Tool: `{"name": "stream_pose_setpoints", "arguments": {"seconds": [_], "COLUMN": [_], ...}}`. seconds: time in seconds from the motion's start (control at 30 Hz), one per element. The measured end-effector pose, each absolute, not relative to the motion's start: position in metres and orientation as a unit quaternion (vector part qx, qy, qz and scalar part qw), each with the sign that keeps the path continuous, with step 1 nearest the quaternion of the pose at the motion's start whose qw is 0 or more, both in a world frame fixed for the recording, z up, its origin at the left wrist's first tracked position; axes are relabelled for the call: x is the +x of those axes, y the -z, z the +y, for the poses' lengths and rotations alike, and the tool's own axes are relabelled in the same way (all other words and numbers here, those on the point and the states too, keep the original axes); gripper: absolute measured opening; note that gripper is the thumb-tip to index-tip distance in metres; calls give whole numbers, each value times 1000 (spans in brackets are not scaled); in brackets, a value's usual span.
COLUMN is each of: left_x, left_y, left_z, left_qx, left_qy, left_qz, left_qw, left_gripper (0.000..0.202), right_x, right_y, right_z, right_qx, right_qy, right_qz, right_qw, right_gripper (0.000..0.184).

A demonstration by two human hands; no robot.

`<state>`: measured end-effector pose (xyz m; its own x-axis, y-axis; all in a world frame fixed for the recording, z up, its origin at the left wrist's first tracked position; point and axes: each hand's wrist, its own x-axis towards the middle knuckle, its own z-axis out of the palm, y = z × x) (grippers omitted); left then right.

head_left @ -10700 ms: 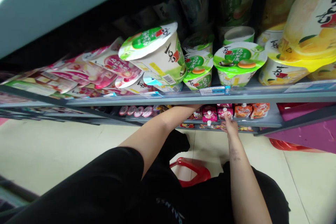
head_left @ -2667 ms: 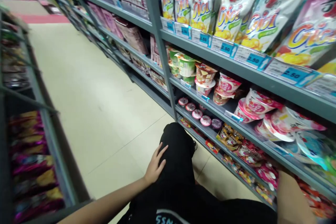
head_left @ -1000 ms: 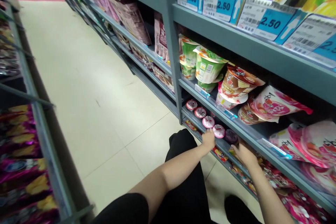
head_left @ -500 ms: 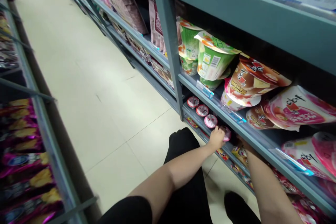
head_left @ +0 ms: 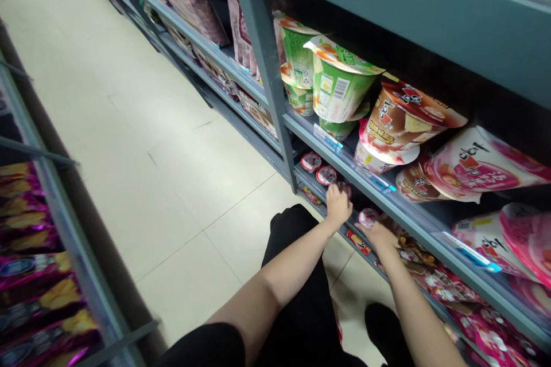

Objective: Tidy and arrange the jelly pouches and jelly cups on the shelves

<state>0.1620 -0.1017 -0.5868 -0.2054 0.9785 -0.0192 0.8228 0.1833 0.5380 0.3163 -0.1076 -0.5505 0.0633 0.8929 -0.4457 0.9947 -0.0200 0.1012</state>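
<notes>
- Nearest, a black-clad knee (head_left: 295, 235) juts toward the shelving; the person seems to sit or squat low, probably so both arms can reach under the larger cups' shelf.
- At near left, purple packets (head_left: 37, 304) stand in a close row behind a rack rail (head_left: 103, 298), which likely keeps them from tipping into the aisle.
- The right hand (head_left: 381, 236) is beside a pink-lidded cup (head_left: 369, 217) on the small cups' shelf (head_left: 318, 186), thumb toward its near side, the other fingers partly hidden – I cannot tell how far they part or whether they grip it.
- Farther left along that shelf, the left hand (head_left: 338, 205) bends its fingers over a dim-lidded cup (head_left: 345, 188); they look fairly closed, but they hide the contact, so a firm hold cannot be told.
- Just beyond the left hand, two red-rimmed cups (head_left: 326, 175) continue the row, lids up, presumably for easy reading.
- Over this row, a green cup (head_left: 342, 86) and a brown cup (head_left: 411, 117) rest tilted on other cups – likely stacked to save room.
- Farthest, brown bags (head_left: 185, 3) lean back past the shelf post (head_left: 258, 51), perhaps because soft packs need propping.
</notes>
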Motion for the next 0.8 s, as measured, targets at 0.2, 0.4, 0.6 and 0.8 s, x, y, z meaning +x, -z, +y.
{"name": "stream_pose_setpoints", "arguments": {"seconds": [0.2, 0.4, 0.6, 0.8], "left_x": [169, 180, 175, 172], "left_y": [597, 597, 604, 609], "left_z": [-91, -92, -91, -90], "left_qx": [565, 681, 774, 790], "left_qy": [-163, -128, -128, -140], "left_qz": [780, 671, 543, 519], "left_qw": [214, 264, 301, 294], "left_gripper": [75, 74, 74, 79], "right_x": [309, 332, 338, 331], "right_y": [566, 563, 561, 562], "right_z": [-112, -114, -122, -118], "right_qx": [714, 695, 671, 688], "right_qy": [72, 61, 50, 42], "right_qz": [678, 696, 720, 705], "right_qw": [157, 171, 171, 168], "right_gripper": [58, 48, 51, 44]}}
